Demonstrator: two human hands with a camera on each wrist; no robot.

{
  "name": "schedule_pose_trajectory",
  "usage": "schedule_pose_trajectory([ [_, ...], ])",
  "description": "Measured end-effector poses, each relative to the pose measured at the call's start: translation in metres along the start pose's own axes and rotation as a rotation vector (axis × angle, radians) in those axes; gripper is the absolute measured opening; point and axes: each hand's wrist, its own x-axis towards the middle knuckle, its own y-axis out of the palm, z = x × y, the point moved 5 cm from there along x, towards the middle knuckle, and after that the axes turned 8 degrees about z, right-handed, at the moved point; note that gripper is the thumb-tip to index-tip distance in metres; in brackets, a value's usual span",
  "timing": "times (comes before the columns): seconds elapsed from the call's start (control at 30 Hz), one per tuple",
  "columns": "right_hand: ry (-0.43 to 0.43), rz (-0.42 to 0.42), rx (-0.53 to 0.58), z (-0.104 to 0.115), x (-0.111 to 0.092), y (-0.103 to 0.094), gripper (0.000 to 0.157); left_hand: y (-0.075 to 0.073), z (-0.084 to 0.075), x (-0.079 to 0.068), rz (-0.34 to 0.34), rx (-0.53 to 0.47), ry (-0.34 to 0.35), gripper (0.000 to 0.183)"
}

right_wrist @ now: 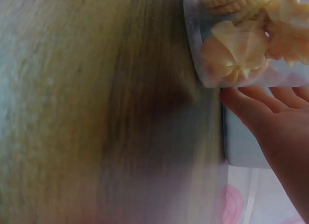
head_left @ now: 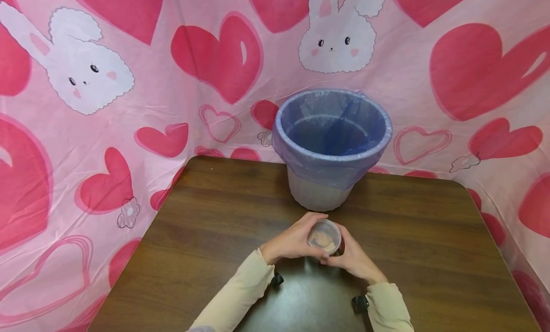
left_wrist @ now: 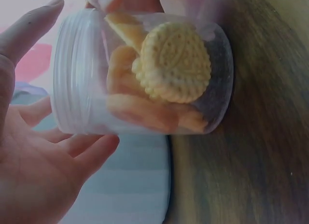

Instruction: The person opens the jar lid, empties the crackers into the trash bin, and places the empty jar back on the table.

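Note:
A clear round plastic jar is between my two hands, in front of the bin. Through its wall in the left wrist view shows a round, ridge-edged biscuit with several orange-brown biscuit pieces; swirl-shaped biscuits appear in the right wrist view. My left hand holds the jar's left side, fingers and thumb curved round it near the screw-ridged top. From the right, my right hand curves round the other side, with the two thumbs close together at the front. Whether the jar's base touches the table cannot be told.
Just behind the jar stands a white bin, lined with a blue plastic bag folded over its rim. The brown wooden table meets a pink cloth backdrop with hearts and rabbits at the back and sides.

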Motion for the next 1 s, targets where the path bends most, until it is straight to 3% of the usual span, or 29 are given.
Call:
schedule_pose_trajectory([
  [0.3, -0.049, -0.05, -0.16, -0.001, 0.002, -0.003, 0.091, 0.004, -0.003, 0.005, 0.037, 0.069, 0.035, 0.092],
  [0.43, -0.055, -0.048, -0.15, -0.001, 0.003, -0.003, 0.09, 0.005, -0.004, 0.006, 0.03, 0.079, 0.051, 0.092],
  [0.77, 0.0, -0.039, -0.113, -0.003, 0.005, -0.003, 0.091, 0.013, 0.002, 0.006, 0.016, -0.031, 0.011, 0.091],
  [1.0, 0.004, -0.043, -0.107, -0.005, 0.005, -0.002, 0.091, 0.014, 0.004, 0.006, 0.019, -0.04, 0.005, 0.089],
])
